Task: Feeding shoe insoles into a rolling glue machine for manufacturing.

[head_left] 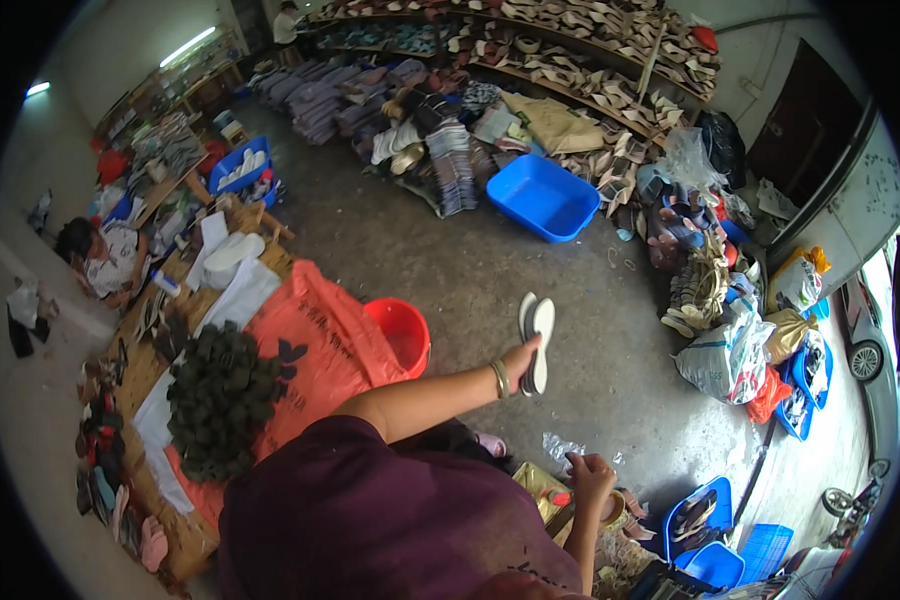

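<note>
Left hand [519,364]: closed around a pair of white shoe soles [543,320], held out ahead of the body above the floor [460,265]. Right hand [592,478]: fingers curled, nearer the body; whether it gripped anything could not be told. Just beyond the right hand: clear plastic scrap [558,446]. Left of the right hand: yellow container [538,488]. Left of the left hand: red bucket [398,330], then orange-red sheet [315,325] and dark heap [225,400]. Far ahead: blue tub [542,190]. Step, as judged: handling soles one-handed; the next move called for a firm grip.
</note>
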`<state>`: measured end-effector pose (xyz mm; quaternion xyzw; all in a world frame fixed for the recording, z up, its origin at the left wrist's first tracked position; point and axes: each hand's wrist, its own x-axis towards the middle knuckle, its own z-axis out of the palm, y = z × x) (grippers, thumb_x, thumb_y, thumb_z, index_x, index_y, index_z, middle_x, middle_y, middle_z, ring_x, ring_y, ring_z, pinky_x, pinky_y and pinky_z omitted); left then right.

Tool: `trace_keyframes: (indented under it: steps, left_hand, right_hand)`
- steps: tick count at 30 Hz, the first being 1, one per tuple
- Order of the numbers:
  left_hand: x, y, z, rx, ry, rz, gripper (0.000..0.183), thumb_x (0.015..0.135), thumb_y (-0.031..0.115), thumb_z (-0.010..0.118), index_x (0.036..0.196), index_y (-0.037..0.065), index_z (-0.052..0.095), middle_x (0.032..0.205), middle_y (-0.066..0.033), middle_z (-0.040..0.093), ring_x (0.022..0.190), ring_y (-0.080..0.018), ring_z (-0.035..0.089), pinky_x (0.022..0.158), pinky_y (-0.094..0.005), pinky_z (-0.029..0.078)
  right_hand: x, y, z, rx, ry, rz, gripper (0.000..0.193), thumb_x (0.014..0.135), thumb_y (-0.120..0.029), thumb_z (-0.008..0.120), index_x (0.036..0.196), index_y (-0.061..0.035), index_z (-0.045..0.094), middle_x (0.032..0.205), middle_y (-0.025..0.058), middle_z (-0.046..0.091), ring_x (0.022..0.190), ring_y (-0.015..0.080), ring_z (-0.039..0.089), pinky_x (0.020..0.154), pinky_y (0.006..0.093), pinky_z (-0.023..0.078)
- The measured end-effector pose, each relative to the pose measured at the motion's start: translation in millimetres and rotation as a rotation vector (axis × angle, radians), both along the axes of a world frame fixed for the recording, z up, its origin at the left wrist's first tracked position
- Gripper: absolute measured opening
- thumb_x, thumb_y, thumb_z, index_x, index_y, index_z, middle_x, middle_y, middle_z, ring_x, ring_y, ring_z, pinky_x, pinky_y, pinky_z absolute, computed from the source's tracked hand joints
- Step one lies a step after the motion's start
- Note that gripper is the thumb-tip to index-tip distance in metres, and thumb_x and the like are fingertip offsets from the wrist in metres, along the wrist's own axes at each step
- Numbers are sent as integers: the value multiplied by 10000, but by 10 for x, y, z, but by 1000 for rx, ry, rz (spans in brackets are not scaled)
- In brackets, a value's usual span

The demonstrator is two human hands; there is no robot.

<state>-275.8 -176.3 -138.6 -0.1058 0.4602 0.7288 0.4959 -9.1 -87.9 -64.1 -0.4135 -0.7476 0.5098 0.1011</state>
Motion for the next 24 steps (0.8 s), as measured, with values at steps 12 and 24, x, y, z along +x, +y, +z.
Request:
trace_keyframes:
  steps: [12, 24]
  left_hand:
    - [1353, -716, -222, -68, -189, -369, 470, 957, 506, 359, 1111, 110, 561, 965, -90, 645, 847, -241, 640, 721, -424, 519]
    - [481, 1430, 1436, 235, 963, -445, 435, 918, 364, 549, 1165, 7, 534, 926, -77, 615, 858, -170, 578, 782, -306, 448]
  right_hand:
    - [314, -799, -223, 320, 290, 450, 768, 773, -287, 732, 1361, 24, 348, 1368, 241, 416, 1277, 356, 407, 1029, 370, 361]
    - [1167, -701, -904, -245, 164, -180, 534, 869, -97, 635, 1342, -29, 397, 1230, 168, 566, 1043, 213, 608, 874, 312, 482]
